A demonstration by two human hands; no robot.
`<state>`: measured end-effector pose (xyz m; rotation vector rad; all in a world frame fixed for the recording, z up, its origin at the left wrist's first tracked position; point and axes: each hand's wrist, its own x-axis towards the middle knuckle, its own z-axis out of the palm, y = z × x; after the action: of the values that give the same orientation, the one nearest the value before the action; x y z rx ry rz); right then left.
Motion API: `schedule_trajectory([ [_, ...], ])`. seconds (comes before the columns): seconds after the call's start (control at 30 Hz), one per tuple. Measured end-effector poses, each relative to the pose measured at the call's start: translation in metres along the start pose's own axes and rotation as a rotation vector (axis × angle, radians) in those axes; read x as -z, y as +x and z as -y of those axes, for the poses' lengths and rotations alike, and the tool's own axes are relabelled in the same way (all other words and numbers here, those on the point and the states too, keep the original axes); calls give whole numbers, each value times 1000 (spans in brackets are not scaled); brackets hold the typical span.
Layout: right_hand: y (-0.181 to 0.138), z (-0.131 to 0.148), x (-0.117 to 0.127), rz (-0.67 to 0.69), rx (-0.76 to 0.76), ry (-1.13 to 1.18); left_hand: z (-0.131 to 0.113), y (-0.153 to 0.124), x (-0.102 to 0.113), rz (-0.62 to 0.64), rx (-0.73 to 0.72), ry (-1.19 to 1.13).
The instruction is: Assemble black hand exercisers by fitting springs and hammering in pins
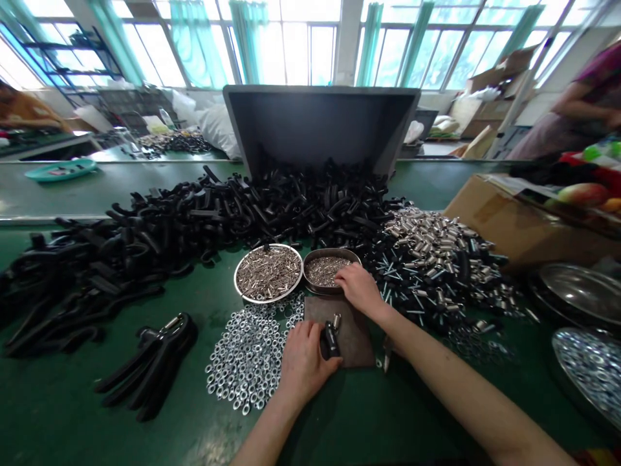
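Observation:
My left hand (306,356) is closed round a short black plastic part (332,338), holding it against a dark square metal plate (356,340). A small silver spring (336,321) stands at the far end of that part. My right hand (359,286) reaches over the rim of an oval metal tin (331,288) of tiny metal pieces. Its fingertips are pinched together at the pieces; what they hold, if anything, is too small to make out. Beside the tin is a round dish (237,283) of small metal pins. Silver ring-shaped pieces (247,356) lie left of my left hand.
Black curved plastic handles (194,220) are heaped across the table before a tipped grey bin (320,129). Springs (431,236) and screws are piled right, near a cardboard box (514,220). Assembled black handles (160,362) lie left. A person (582,103) stands at far right.

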<state>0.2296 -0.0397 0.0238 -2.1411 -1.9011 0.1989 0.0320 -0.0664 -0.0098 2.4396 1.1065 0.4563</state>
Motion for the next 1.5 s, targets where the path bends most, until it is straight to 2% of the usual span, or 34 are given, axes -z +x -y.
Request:
schedule_trajectory([
  [0.17,41,-10,3,215,-177,-111,3,-3,-4,-16,-71,-18],
  [0.3,44,-11,-2,252,-234,-90,10,-5,-12,-64,-142,27],
  [0.43,35,-12,-2,175,-250,5,21,-3,-21,-113,-229,54],
  [0.57,25,-11,6,-5,-272,158,31,1,-28,-138,-318,8],
  [0.63,18,-10,11,-95,-270,264,33,3,-29,-130,-316,-47],
  [0.73,1,-7,16,-174,-240,475,26,4,-21,-69,-211,-179],
  [0.83,-24,-3,14,-167,-200,731,11,3,-3,-39,51,-453],
  [0.97,-57,4,4,-94,-151,1007,-5,4,19,8,536,-1199],
  [1.07,-74,13,0,-73,-123,1109,-12,3,26,100,775,-1706],
  [1.13,-80,21,-1,-96,-90,1123,-16,0,26,148,819,-1902],
  [1.23,-80,30,0,-146,-31,1064,-20,-3,26,184,782,-2041],
  [1.5,-79,39,6,-252,30,806,-19,-4,25,173,753,-2078],
])
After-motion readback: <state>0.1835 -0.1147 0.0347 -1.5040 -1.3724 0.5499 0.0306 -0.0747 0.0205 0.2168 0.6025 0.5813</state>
